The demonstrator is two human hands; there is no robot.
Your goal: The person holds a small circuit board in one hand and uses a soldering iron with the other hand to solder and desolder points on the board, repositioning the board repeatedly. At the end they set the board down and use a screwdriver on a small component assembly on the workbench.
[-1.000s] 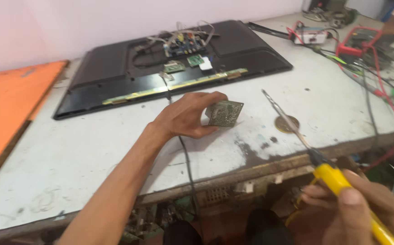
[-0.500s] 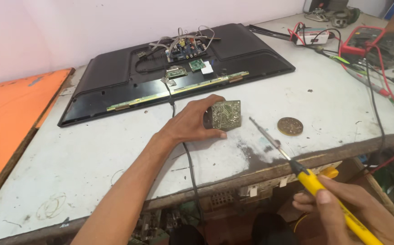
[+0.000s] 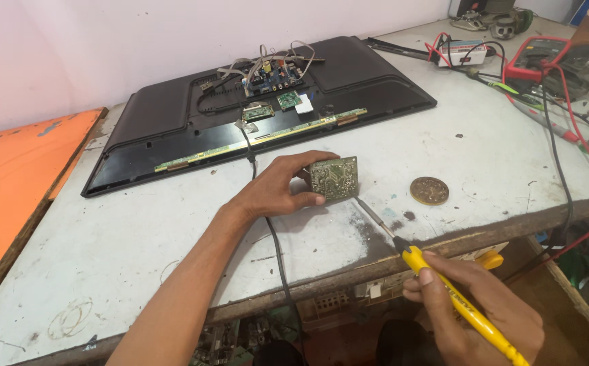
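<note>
Workbench: scuffed white top, everything below placed relative to it.
Television panel: face down at the bench's far side, back electronics exposed.
Left hand: mid-bench, fingers clasped around the circuit board, propping it upright, solder side towards the tool.
Right hand: off the bench's near edge, fingers closed on the yellow soldering iron, tip angled up just below the board.
Round tin: right of the board.

My left arm stretches forward across the tabletop from its near edge, forearm bare, wrist straight. My left hand sits mid-table, thumb below and fingers curled over the top, pinching a board on edge. My right hand hangs just off the near edge, fingers wrapped round an iron, thumb along its shaft, tip angled up toward the left hand.
</note>
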